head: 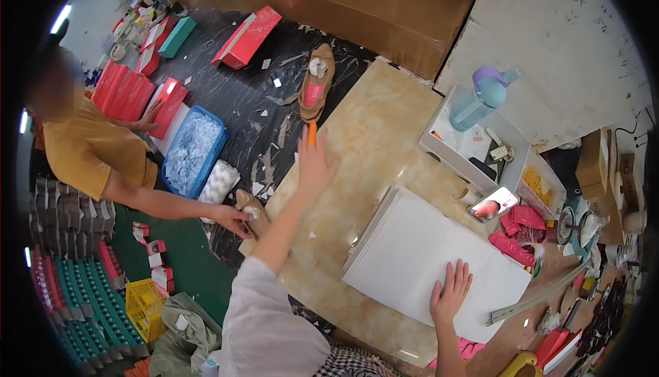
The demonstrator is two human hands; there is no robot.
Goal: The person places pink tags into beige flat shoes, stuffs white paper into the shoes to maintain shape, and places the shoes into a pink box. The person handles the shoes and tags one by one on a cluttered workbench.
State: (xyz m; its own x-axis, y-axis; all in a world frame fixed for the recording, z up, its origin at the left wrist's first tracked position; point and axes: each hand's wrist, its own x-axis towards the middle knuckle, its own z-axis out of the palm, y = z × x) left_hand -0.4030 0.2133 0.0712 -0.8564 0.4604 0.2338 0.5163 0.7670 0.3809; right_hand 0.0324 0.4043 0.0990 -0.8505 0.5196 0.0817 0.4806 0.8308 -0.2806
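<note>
My left hand (315, 163) reaches over the far edge of the marbled tabletop (370, 124), fingers spread. An orange finger cover (312, 133) shows at one fingertip, close to the heel end of a tan flat shoe (323, 63). That shoe has white stuffing in its toe and a pink insole label. My right hand (453, 289) lies flat on a thick stack of white paper sheets (406, 243), holding nothing. Left of my forearm, a co-worker's hand (231, 220) is on a second tan shoe (255, 212), partly hidden by my arm.
A blue basket (223, 137) of small packets stands by the co-worker, near red shoeboxes (249, 37) on a black surface (231, 88). At right are a white box tray (432, 142) with a water bottle (471, 106), a phone (493, 204) and a metal strip (535, 294).
</note>
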